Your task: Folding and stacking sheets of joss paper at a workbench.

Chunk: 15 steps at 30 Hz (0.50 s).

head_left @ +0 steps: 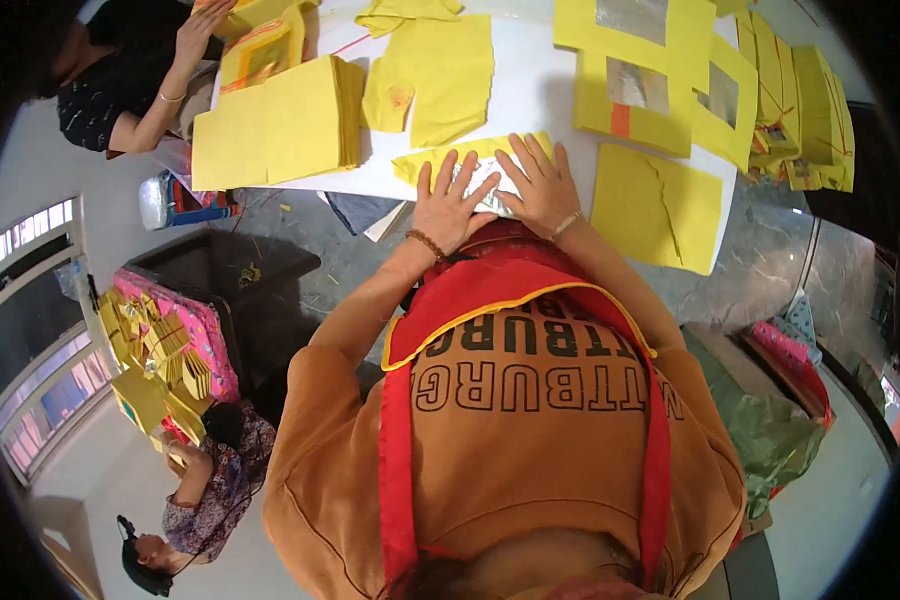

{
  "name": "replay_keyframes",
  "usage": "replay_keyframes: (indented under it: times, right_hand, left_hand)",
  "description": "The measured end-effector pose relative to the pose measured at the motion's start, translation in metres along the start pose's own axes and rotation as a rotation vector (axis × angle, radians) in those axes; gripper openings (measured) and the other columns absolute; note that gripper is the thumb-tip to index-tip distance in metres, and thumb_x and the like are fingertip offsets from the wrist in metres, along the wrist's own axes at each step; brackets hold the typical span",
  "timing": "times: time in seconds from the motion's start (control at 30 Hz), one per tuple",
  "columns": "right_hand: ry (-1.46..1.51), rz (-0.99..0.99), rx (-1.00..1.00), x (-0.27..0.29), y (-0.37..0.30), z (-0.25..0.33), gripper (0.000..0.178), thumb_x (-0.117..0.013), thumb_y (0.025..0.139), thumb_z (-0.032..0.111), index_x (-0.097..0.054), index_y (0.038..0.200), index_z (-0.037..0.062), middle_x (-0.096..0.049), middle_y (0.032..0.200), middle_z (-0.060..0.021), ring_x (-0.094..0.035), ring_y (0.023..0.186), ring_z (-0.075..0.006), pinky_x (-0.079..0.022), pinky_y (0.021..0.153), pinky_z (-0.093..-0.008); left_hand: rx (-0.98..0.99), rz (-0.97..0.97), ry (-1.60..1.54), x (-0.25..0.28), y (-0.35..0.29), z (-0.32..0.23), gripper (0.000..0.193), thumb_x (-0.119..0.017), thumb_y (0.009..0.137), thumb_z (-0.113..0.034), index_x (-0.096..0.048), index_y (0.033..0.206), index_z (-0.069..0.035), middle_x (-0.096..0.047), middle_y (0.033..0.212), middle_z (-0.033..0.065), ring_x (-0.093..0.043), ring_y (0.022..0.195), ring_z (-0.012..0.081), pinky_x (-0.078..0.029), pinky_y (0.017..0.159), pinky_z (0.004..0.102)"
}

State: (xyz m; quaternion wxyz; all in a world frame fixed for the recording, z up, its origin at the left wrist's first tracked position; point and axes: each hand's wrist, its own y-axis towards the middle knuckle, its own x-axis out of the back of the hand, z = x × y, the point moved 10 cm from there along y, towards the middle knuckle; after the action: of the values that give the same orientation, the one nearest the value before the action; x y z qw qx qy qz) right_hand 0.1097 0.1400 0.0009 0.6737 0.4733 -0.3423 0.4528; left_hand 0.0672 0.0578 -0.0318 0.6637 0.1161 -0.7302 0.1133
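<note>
A yellow paper sheet (410,168) with a silver foil patch (482,182) lies at the near edge of the white table. My left hand (448,207) rests on its left part, fingers spread over the foil. Beside it, my right hand (544,190) presses flat on the right part, its fingers stretched forward. Both palms hide much of the sheet. Neither hand grips anything. A loose yellow paper pile (440,80) with an orange mark sits just beyond my hands.
A thick yellow paper stack (270,125) stands left on the white table (535,70). Foil-patched yellow sheets (635,120) and a yellow stack (640,205) lie right, near string-tied bundles (820,125). A co-worker's hand (200,35) is at far left; another person (220,480) handles yellow papers lower left.
</note>
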Motion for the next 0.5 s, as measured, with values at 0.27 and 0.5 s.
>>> replay_keyframes:
  times: [0.27, 0.5]
  right_hand:
    - [0.008, 0.135, -0.089, -0.022, -0.006, -0.008, 0.065, -0.058, 0.07, 0.052, -0.045, 0.124, 0.0176, -0.025, 0.136, -0.0191, -0.021, 0.125, -0.0389, -0.02, 0.098, -0.055]
    - [-0.036, 0.17, -0.118, -0.021, 0.004, -0.016, 0.064, -0.055, 0.071, 0.056, -0.045, 0.124, 0.021, -0.023, 0.137, -0.0192, -0.017, 0.128, -0.0372, -0.014, 0.1, -0.0565]
  left_hand:
    - [0.02, -0.053, 0.043, 0.018, -0.021, 0.022, 0.059, -0.053, 0.077, -0.046, -0.036, 0.131, -0.028, -0.03, 0.135, 0.0131, -0.026, 0.124, 0.0357, -0.021, 0.096, 0.0533]
    - [0.094, -0.339, -0.05, 0.098, 0.026, 0.049, 0.044, -0.056, 0.073, -0.011, -0.05, 0.116, -0.016, -0.049, 0.113, 0.0102, -0.04, 0.11, 0.0279, -0.031, 0.088, 0.0431]
